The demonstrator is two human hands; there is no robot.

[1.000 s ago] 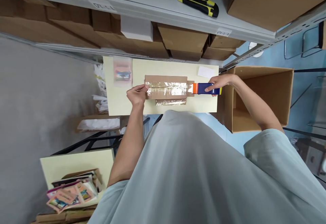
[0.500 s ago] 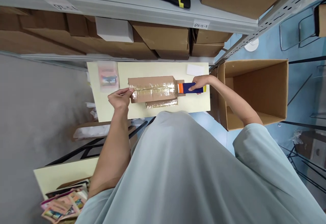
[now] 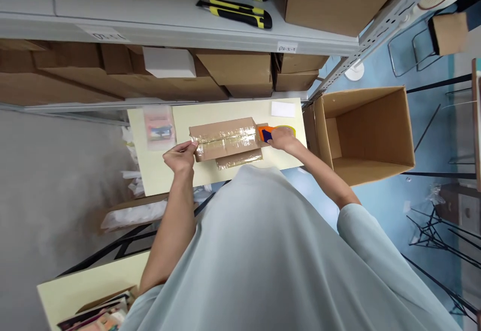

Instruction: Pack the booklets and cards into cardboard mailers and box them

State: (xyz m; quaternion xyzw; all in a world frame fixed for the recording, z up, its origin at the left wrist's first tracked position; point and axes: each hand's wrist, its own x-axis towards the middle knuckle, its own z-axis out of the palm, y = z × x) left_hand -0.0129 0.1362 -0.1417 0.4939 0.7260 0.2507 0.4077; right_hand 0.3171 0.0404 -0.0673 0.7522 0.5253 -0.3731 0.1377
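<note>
A narrow brown cardboard box lies lengthwise on the cream table, a shiny strip of clear tape running along its top. At its left end, my left hand is closed, thumb and fingertips pinching the edge where the tape ends. My right hand is wrapped round a tape dispenser, orange and dark blue with a yellow roll, at the box's right end. The hand hides much of it. Another taped cardboard piece sticks out at the box's near side.
A large open carton stands right of the table. Beyond the table, a shelf holds two utility knives above several boxes. A pink plastic packet and a white paper lie on the table.
My right hand has turned and tilted the dispenser, its orange front staying near the box's right end. My left hand keeps its pinch. The whole view has shifted and tilted slightly.
</note>
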